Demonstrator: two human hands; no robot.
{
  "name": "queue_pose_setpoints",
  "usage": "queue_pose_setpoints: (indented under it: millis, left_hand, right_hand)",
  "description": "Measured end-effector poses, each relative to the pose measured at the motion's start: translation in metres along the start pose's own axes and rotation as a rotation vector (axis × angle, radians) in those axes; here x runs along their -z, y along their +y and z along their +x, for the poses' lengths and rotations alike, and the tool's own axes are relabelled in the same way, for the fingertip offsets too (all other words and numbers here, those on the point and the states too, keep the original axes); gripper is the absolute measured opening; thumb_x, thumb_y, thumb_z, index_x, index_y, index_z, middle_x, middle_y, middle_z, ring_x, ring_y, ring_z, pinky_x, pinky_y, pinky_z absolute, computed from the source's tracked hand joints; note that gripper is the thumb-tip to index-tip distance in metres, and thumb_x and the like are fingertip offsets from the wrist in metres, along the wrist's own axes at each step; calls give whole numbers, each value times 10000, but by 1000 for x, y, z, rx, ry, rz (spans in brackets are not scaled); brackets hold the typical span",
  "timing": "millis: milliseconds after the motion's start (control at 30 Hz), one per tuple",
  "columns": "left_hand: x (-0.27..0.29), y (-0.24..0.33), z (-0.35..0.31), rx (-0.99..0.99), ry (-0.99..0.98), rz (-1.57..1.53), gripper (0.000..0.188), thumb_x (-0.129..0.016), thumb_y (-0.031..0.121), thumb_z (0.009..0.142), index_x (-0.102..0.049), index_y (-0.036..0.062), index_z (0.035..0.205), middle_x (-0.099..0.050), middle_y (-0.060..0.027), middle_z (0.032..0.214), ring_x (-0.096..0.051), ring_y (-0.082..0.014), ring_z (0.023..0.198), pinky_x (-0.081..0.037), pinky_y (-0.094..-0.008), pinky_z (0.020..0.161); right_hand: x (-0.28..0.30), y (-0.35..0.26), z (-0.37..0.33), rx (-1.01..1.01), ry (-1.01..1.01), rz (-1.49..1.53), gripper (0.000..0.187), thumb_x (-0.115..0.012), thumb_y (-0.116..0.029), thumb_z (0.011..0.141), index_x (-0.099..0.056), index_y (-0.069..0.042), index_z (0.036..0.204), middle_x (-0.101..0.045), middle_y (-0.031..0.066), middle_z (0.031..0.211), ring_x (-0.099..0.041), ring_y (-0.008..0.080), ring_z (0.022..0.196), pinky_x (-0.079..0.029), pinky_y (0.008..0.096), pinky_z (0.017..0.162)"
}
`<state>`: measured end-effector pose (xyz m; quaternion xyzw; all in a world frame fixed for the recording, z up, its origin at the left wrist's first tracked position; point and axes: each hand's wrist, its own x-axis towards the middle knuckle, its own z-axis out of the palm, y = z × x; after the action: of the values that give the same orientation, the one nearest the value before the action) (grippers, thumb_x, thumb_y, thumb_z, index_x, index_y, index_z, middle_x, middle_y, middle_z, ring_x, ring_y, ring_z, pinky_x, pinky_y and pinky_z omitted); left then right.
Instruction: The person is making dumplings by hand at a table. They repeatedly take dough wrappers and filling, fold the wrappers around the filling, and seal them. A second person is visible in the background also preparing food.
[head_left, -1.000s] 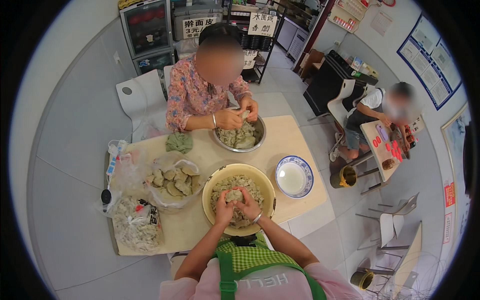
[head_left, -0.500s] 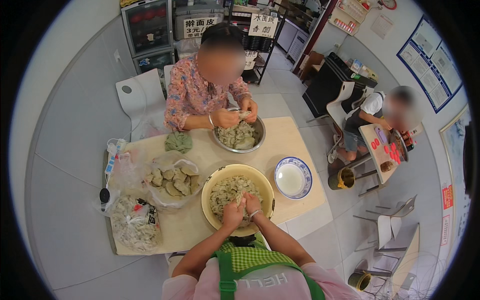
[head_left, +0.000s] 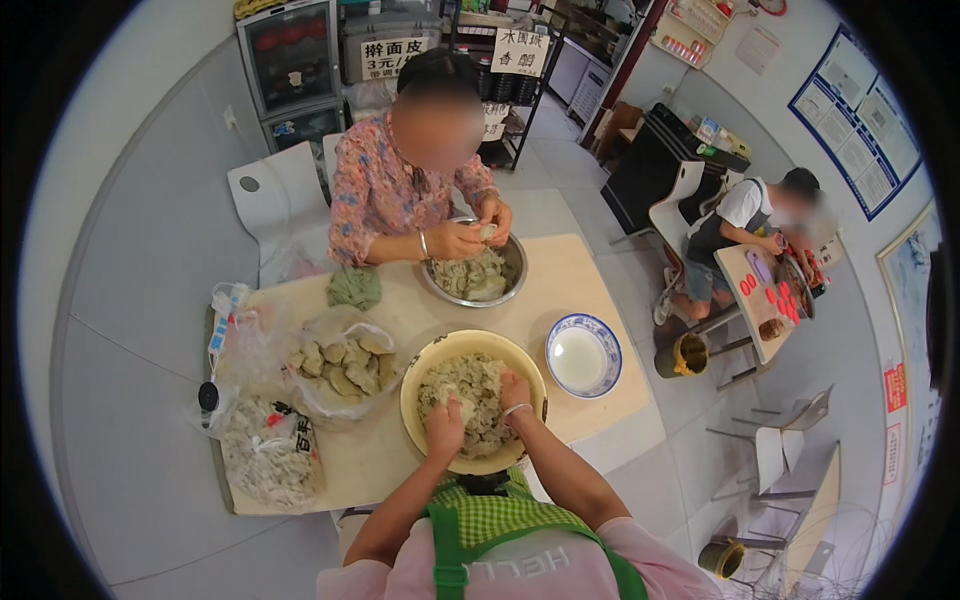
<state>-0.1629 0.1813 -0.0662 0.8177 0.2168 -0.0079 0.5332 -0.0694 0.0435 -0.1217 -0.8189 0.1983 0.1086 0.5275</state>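
At cream table (head_left: 562,275), grasping doughy piece (head_left: 464,405) in left hand (head_left: 444,429), unclear in right hand (head_left: 514,390); sensibly keeping low inside basin (head_left: 476,343).

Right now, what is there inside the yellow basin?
The yellow basin holds many grey-green pieces; the left hand and right hand are inside too. The pieces cover its bottom, and the hands hide whatever is beneath them.

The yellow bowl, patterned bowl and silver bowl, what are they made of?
Yellow bowl: perhaps glossy enamelled metal, as its rim shows dark chip-like marks. Patterned bowl: maybe smooth glazed ceramic, with blue-and-white decoration, but could be plastic. Silver bowl: probably shiny steel, from its grey gleam.
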Motion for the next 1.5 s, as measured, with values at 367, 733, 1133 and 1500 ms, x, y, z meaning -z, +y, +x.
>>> queue_pose_setpoints:
  millis: [367, 733, 1133, 1500]
  left_hand:
    - [22, 52, -4, 282, -311, -506, 411, -437, 34, 789, -408, 99, 1195, -487, -147, 1043, -494, -277, 859, -385, -363, 738]
    - [-7, 23, -10, 66, -3, -241, 224, -490, 127, 812, -556, -29, 959, -587, -201, 833, -573, -323, 777, -429, -390, 664]
    - [2, 30, 0, 395, -172, -626, 393, -466, 171, 848, -344, 109, 1216, -484, -106, 1050, -504, -189, 876, -423, -301, 719]
    - [3, 23, -1, 404, -312, -1211, 437, -432, 163, 875, -292, 143, 1289, -420, -63, 1157, -434, -178, 1038, -388, -304, 807]
  right_hand:
    - [15, -47, -69, 638, -248, -160, 127, -466, -116, 807, -500, -71, 920, -561, 204, 753, -546, 377, 722, -428, 432, 628]
    - [14, -54, -62, 413, -258, -440, 278, -426, -272, 842, -575, -38, 839, -572, 212, 750, -545, 373, 708, -423, 414, 638]
    - [16, -38, -50, 526, -344, -101, 301, -475, -278, 837, -558, -29, 984, -566, 121, 821, -536, 244, 766, -416, 332, 721]
    - [9, -48, -88, 723, -448, -17, 330, -492, -91, 771, -448, -33, 1093, -489, 157, 1028, -474, 280, 954, -369, 343, 839]
